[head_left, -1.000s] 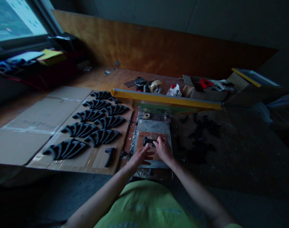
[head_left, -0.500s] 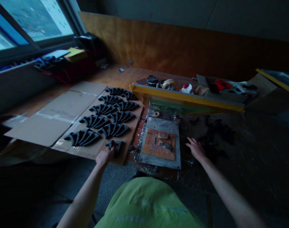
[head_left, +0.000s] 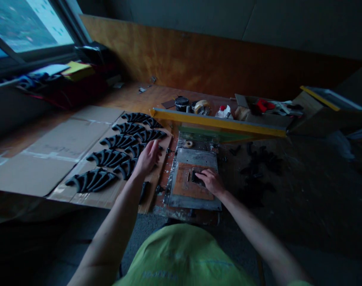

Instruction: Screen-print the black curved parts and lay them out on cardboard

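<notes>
Rows of curved black plastic parts lie fanned on a cardboard sheet. My left hand reaches over the right end of those rows, fingers stretched flat, touching or just above the parts. My right hand rests on the grey metal plate with its orange-brown pad, its fingers curled on a small black part lying on the pad. A single black part lies near the cardboard's front edge, partly behind my left forearm.
A yellow-framed screen stands tilted up behind the plate. Behind it are a black jar, a tape roll and a white bottle. Loose black parts lie to the right. A cardboard box holds clutter.
My left hand moved from the front edge of the cardboard up onto the rows of black parts. My right hand came left from the dark pile onto the pad with a black part.
</notes>
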Demonstrator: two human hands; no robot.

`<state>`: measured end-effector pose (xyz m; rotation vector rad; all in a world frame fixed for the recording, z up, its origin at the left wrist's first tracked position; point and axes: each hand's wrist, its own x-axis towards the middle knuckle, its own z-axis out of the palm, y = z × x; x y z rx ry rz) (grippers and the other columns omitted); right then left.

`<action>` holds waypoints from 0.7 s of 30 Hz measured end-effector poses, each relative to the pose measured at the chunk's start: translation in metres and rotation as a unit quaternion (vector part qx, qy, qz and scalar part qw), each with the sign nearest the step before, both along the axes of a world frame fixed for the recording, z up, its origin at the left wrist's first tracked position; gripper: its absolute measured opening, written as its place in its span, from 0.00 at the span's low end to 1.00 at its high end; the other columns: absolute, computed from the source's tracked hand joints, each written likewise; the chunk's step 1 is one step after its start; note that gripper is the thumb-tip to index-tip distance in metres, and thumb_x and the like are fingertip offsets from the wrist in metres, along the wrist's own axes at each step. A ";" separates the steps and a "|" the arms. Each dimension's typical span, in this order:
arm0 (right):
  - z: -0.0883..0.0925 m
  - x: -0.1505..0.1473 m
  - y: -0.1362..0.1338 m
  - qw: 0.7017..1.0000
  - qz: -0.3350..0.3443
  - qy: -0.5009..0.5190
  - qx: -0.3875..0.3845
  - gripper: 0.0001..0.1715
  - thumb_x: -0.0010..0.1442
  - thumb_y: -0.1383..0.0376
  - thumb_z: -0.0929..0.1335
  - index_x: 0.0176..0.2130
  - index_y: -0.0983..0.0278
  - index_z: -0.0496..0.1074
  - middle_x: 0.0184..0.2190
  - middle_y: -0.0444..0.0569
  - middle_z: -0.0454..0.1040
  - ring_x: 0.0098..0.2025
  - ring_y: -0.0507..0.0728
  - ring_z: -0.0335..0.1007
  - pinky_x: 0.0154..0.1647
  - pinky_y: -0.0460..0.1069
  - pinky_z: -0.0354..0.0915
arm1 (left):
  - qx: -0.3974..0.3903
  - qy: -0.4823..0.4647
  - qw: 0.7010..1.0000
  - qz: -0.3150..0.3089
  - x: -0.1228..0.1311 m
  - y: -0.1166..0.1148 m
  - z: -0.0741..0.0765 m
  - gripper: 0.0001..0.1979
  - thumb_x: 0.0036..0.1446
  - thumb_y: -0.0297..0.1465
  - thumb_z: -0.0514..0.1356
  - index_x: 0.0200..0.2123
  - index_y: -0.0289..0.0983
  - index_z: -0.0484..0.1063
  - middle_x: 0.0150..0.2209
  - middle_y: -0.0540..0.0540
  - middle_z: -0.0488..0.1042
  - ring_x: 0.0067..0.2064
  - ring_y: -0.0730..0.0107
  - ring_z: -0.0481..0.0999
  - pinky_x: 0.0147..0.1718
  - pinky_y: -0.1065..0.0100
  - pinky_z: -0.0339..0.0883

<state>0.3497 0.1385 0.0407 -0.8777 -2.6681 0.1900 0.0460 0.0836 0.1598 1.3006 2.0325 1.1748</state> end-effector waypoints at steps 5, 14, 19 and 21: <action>0.007 -0.025 -0.011 0.999 0.010 -0.045 0.010 0.18 0.63 0.70 0.64 0.49 0.60 0.76 0.39 0.53 0.76 0.44 0.59 0.67 0.48 0.54 0.65 | 0.169 -0.238 0.955 -0.046 0.042 0.034 0.060 0.30 0.61 0.56 0.43 0.38 0.36 0.69 0.22 0.50 0.69 0.19 0.76 0.65 0.19 0.74 0.61; 0.046 0.048 0.053 0.960 -0.255 0.118 0.018 0.22 0.65 0.66 0.57 0.36 0.73 0.76 0.30 0.49 0.77 0.31 0.52 0.70 0.34 0.46 0.70 | -0.040 -0.283 0.957 -0.045 0.041 -0.061 -0.023 0.32 0.51 0.53 0.59 0.49 0.33 0.74 0.30 0.47 0.76 0.29 0.68 0.74 0.26 0.72 0.65; 0.072 -0.003 0.068 0.975 -0.176 0.130 0.023 0.32 0.54 0.61 0.73 0.56 0.65 0.67 0.55 0.59 0.66 0.53 0.63 0.66 0.54 0.58 0.65 | -0.104 -0.257 0.961 -0.023 0.048 -0.071 -0.096 0.38 0.50 0.48 0.61 0.62 0.37 0.62 0.30 0.49 0.75 0.29 0.68 0.74 0.28 0.70 0.66; 0.074 -0.030 0.058 0.990 -0.125 0.064 0.001 0.28 0.53 0.60 0.74 0.51 0.64 0.69 0.51 0.59 0.67 0.53 0.66 0.63 0.54 0.60 0.62 | -0.113 -0.242 0.964 -0.016 0.047 -0.068 -0.111 0.37 0.50 0.47 0.61 0.62 0.38 0.63 0.30 0.49 0.75 0.29 0.68 0.74 0.28 0.70 0.66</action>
